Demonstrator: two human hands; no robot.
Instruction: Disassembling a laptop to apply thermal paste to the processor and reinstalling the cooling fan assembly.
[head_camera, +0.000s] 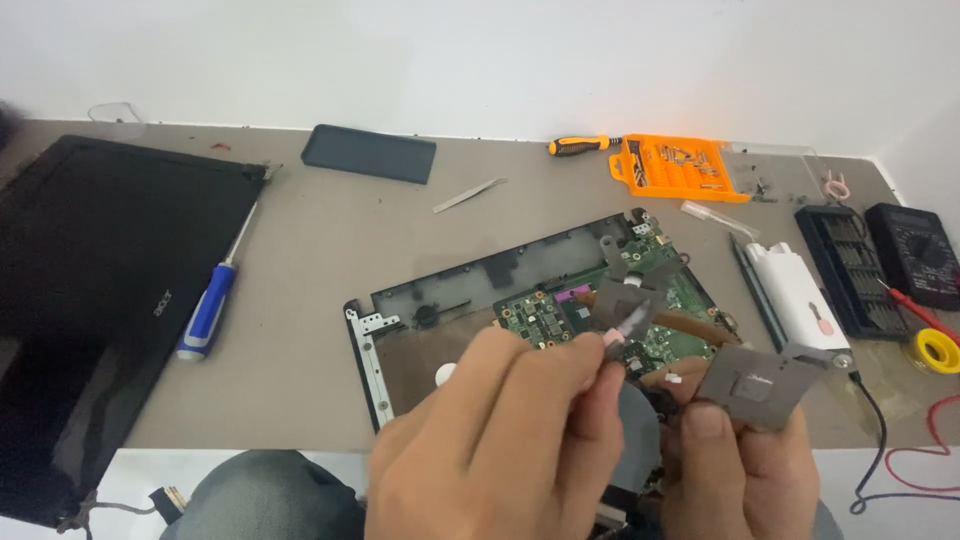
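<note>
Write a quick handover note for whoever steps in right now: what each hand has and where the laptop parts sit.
Left hand: pinching a small blurred tool or strip above the board.
Right hand: holding a grey square chip by its lower edge.
Opened laptop base lies at table centre, green circuit board exposed, copper heat pipe across it.
Detached black screen panel at far left, blue screwdriver beside it.
Orange bit case and tweezers at the back.
Done: base opened, chip out. Left: cannot tell.
</note>
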